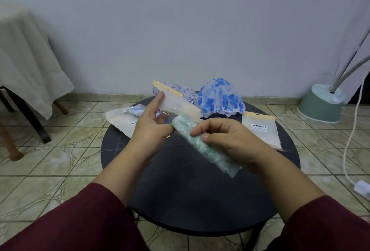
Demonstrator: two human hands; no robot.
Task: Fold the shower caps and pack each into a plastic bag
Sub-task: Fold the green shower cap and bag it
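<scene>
Rolled cap (202, 144) in both hands, above table edge (104, 162)

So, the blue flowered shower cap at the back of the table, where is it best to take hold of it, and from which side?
Probably at the frilled elastic hem of the blue flowered cap, coming from the near side. It sits puffed up like a dome on the black table, hem facing the person; the thin crown would just collapse when pinched.

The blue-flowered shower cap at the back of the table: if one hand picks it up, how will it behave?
The blue-flowered shower cap is probably floppy: its thin, see-through film sits puffed and crinkled. It likely weighs very little. The glossy film may slip, so pinching its ruffled edge seems safer.
</scene>
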